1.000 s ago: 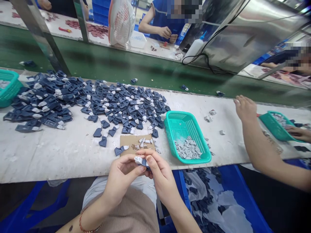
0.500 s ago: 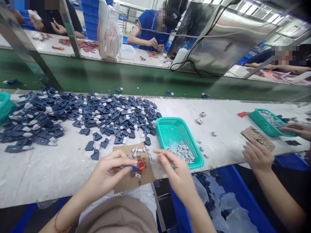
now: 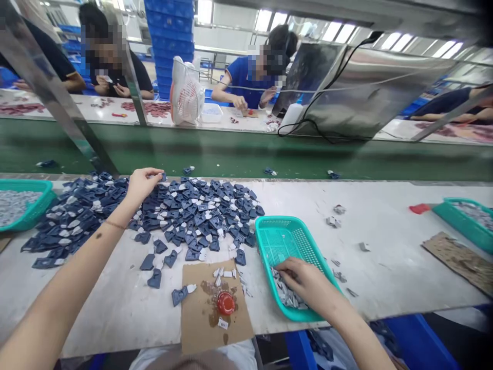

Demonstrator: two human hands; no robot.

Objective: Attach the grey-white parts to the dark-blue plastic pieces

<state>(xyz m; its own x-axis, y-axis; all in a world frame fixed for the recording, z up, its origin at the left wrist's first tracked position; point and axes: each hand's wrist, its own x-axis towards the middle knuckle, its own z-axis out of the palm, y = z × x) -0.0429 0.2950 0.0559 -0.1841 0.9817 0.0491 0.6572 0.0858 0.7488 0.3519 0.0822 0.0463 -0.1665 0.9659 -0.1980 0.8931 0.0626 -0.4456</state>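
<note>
My left hand (image 3: 144, 181) reaches over the back of the heap of dark blue pieces (image 3: 208, 205), its fingers pinched on one blue piece (image 3: 163, 177). Inside the green basket (image 3: 265, 262), my right hand (image 3: 302, 277) has its fingers curled down at the small grey-white pieces (image 3: 288, 299); whether it grips any is hidden. A brown cardboard sheet (image 3: 200, 329) lies at the near edge, bearing a round red pot (image 3: 226, 303), a small white label (image 3: 223, 323) and a few light strips (image 3: 225, 274). One blue piece with a white end (image 3: 179, 295) overlaps the cardboard's left edge.
Another green basket (image 3: 46, 198) stands far left, and a third (image 3: 458, 218) at right beside a stained cardboard (image 3: 458, 259). Metal posts (image 3: 57, 87) rise at the left. Beyond the green belt (image 3: 231, 149), several people sit at another table. Blue crates (image 3: 419, 344) are below the right edge.
My left hand has moved from the red pot to the back of the heap. My right hand has gone into the basket. A blue piece now lies at the cardboard's left edge. The view has tilted up.
</note>
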